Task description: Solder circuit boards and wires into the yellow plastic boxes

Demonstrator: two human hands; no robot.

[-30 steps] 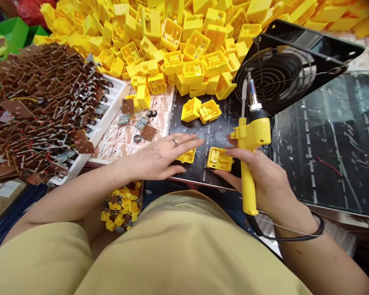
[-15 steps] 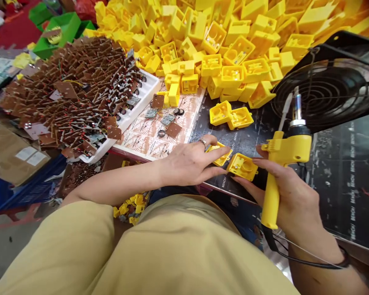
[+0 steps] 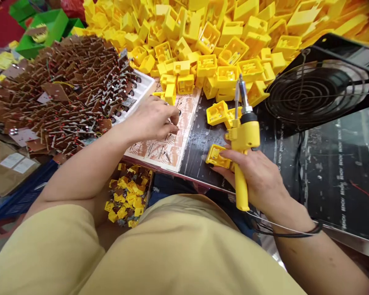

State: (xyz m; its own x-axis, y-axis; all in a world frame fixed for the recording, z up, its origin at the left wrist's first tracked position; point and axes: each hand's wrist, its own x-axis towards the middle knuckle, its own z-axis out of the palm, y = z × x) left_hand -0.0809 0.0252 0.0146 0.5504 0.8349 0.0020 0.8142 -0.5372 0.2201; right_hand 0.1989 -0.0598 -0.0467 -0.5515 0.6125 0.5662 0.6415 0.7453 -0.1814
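Note:
My right hand (image 3: 258, 174) is wrapped round the yellow handle of a soldering gun (image 3: 242, 135), whose metal tip points up and away. The thumb and a finger of that hand also touch a small open yellow housing (image 3: 217, 156) on the black bench mat. Over the patterned sheet (image 3: 184, 135), my left hand (image 3: 156, 119) has its fingers curled down. A dark round part (image 3: 180, 112) shows beside the fingertips; what lies under them is hidden. Beyond the gun sit two more yellow housings (image 3: 217, 113), one partly behind it.
A large heap of yellow housings (image 3: 227, 30) covers the back. Left stands a white foam tray (image 3: 146, 86) piled with brown circuit boards (image 3: 64, 94). A black fan (image 3: 304, 88) stands at right. Below the bench edge is a container of yellow pieces (image 3: 127, 196).
My left hand has left the yellow housings and moved left and back onto the small parts on the sheet. My right hand, still holding the soldering gun, has shifted left.

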